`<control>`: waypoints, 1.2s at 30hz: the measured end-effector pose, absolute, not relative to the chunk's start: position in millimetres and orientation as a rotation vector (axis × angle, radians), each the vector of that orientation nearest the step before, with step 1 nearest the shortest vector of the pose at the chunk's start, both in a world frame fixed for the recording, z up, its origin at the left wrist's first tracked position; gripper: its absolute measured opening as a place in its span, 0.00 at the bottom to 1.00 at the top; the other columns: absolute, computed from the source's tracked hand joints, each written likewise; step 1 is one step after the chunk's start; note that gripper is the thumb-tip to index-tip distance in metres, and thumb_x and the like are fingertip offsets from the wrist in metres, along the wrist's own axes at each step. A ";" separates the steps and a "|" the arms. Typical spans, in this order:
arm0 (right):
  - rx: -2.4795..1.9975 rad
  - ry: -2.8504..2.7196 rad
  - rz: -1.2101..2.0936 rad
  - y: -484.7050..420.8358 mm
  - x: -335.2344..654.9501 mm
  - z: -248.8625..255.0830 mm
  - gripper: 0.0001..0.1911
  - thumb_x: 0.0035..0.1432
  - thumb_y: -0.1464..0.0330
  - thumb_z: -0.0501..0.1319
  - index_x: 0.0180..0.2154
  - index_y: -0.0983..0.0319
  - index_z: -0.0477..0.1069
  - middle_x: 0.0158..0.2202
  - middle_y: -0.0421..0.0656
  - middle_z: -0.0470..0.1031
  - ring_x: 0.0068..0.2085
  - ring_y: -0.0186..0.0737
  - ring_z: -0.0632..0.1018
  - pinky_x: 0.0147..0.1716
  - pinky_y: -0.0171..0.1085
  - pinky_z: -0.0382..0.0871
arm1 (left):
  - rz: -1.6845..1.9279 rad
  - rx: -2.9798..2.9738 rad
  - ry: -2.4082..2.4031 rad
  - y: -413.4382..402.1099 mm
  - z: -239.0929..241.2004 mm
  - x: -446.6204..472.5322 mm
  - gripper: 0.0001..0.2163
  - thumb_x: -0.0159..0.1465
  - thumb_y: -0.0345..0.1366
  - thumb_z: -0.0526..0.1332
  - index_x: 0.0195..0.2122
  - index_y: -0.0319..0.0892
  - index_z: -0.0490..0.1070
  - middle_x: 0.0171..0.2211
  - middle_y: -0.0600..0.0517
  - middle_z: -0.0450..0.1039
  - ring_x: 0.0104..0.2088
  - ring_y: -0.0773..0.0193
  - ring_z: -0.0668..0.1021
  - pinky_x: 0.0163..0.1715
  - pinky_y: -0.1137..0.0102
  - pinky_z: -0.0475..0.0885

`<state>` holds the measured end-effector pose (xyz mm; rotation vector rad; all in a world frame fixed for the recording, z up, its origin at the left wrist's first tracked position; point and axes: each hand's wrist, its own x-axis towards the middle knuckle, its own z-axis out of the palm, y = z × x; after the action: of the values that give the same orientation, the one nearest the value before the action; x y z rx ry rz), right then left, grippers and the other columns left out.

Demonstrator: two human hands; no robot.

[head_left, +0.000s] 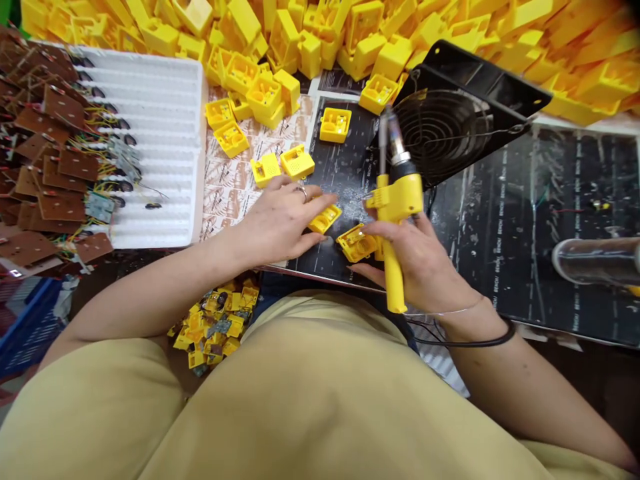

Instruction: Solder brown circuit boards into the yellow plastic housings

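My right hand (417,260) is closed around a yellow soldering iron (395,200), its tip pointing up and away toward a black fan. Its fingertips also touch a small yellow plastic case (356,243) on the black mat (505,240). My left hand (280,220), a ring on one finger, lies over the mat's left edge with fingers stretched out, fingertips pressing on another small yellow case (325,219).
A big heap of yellow cases (320,33) fills the back; loose ones (280,167) lie near my left hand. A white ribbed tray (160,147) and brown circuit boards (50,160) sit left. A black fan (450,120) stands behind the iron. Assembled yellow parts (215,327) lie below.
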<state>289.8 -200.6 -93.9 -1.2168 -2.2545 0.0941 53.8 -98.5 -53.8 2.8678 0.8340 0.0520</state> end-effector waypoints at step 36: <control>-1.164 -2.257 -0.005 -208.7 307.8 -111.4 0.30 0.62 0.64 0.68 0.61 0.55 0.60 0.43 0.47 0.80 0.34 0.47 0.81 0.32 0.43 0.77 | 0.069 2.854 1.119 -125.1 -76.2 5.3 0.25 0.70 0.46 0.56 0.65 0.39 0.66 0.54 0.41 0.76 0.50 0.51 0.78 0.53 0.59 0.73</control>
<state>307.8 -208.7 -111.4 -1.1638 -2.2574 -0.0050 5.3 -125.1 -76.2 2.8544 1.1190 0.0691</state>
